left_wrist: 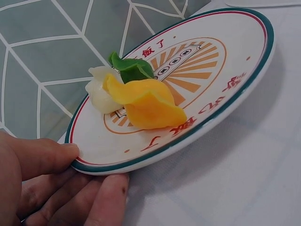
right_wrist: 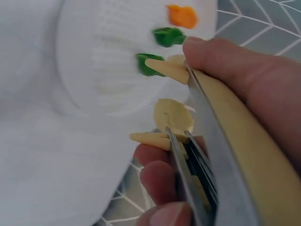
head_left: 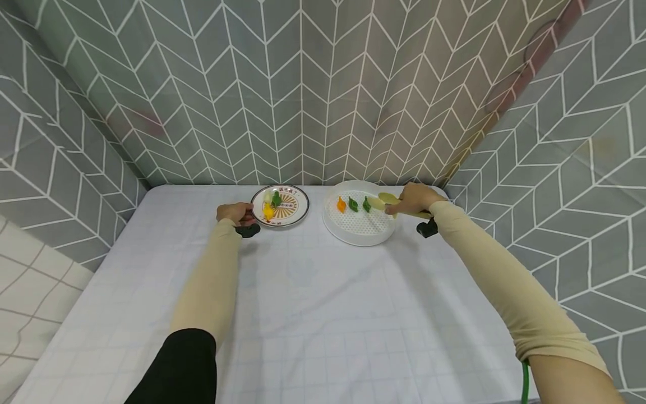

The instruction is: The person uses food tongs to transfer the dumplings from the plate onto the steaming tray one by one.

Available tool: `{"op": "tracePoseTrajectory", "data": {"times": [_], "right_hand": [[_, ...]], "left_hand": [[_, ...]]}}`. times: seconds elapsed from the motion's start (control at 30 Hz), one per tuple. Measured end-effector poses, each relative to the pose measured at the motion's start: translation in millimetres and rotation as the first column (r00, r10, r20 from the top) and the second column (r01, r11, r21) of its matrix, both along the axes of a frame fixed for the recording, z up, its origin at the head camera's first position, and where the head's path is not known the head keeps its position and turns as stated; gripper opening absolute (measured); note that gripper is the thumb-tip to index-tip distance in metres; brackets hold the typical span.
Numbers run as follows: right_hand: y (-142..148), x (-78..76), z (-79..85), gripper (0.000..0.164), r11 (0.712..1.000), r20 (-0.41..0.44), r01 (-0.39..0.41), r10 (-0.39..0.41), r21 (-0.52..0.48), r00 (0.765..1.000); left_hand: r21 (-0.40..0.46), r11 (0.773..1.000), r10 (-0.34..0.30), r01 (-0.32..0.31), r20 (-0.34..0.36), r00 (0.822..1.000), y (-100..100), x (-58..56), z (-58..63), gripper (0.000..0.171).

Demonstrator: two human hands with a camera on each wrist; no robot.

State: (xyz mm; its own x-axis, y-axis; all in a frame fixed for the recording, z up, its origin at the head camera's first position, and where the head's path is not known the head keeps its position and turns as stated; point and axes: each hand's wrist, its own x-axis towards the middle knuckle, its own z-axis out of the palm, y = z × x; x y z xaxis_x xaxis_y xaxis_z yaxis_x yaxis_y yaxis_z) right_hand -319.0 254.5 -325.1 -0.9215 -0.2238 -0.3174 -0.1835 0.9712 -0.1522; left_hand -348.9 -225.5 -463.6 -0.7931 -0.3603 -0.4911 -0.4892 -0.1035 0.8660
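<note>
My left hand (head_left: pixel 236 214) holds the near-left rim of a white plate (left_wrist: pixel 221 117) with a green edge and red lettering, thumb on top and fingers beneath. On that plate sit a yellow dumpling (left_wrist: pixel 146 103), a green dumpling (left_wrist: pixel 134 69) and a white dumpling (left_wrist: pixel 101 92). With my right hand (head_left: pixel 421 197) I grip yellow-tipped tongs (right_wrist: pixel 225 136), their arms spread apart. The tong tips are beside a green dumpling (head_left: pixel 367 204) on a round white perforated tray (head_left: pixel 360 239). A second green dumpling (head_left: pixel 353 204) and an orange dumpling (head_left: pixel 341 204) lie further left there.
A white cloth covers the table (head_left: pixel 303 314). Grey patterned curtains (head_left: pixel 303 101) hang close behind the plate and tray and along the right side. The plate stands left of the tray, with a narrow gap between them.
</note>
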Motion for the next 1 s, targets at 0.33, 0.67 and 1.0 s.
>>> {"op": "tracePoseTrajectory", "data": {"times": [0.33, 0.67, 1.0], "right_hand": [[-13.8, -1.2, 35.3, 0.05, 0.995, -0.062, -0.02, 0.013, -0.102, 0.998], [-70.1, 2.8, 18.9, 0.054, 0.976, -0.195, -0.105, 0.067, -0.191, 0.978], [-164.8, 16.5, -24.3, 0.051, 0.935, -0.178, -0.115, 0.057, -0.335, 0.982]], "left_hand": [[-0.006, 1.0, -0.001, 0.001, 0.009, 1.0, -1.1, 1.2, -1.2, 0.012], [-0.022, 1.0, -0.014, 0.014, -0.001, 1.0, -4.6, 0.2, 1.1, 0.012], [-0.017, 1.0, 0.021, -0.021, 0.019, 1.0, -1.4, -3.8, -0.8, 0.015]]}}
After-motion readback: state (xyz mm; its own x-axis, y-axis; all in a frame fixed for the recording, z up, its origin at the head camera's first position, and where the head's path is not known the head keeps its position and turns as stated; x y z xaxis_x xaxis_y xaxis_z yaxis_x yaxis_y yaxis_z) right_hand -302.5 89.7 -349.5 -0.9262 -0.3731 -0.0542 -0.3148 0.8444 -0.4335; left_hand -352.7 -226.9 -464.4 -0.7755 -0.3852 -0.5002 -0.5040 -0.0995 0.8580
